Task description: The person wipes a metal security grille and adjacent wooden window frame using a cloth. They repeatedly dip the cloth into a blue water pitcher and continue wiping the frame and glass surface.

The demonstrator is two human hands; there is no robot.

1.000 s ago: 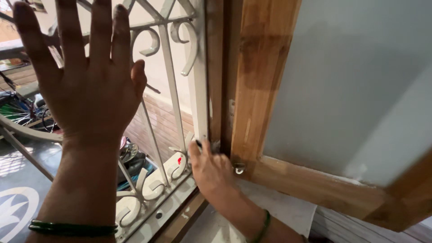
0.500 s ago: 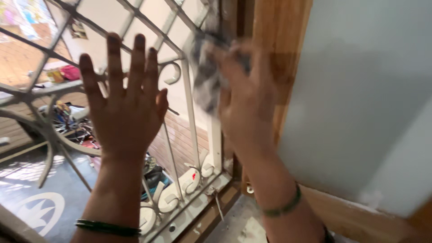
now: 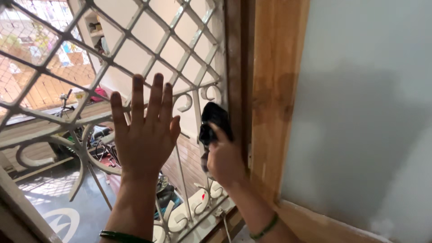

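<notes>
Fingers of the right hand curl around a dark cloth, bunching it in the fist with the wad poking up above the knuckles. Cloth presses against the dark jamb strip at the right edge of the white window grille, just left of the wooden frame. Half a second ago this hand was higher, cloth blurred mid-swipe across the bars; a second ago it sat low near the bottom rail. So the rubbing now sits mid-height on the jamb, likely stroke by stroke along that edge. Left hand is flat, fingers spread and pointing up, palm on the grille, same as before, apparently bracing. Green bangles on both wrists. Frosted pane fills the wooden frame at right, hazy smudge near its bottom corner. Beyond the bars: courtyard below with bicycles, tiled floor, brick wall. Bottom rail shows scrollwork and a thin wire.
</notes>
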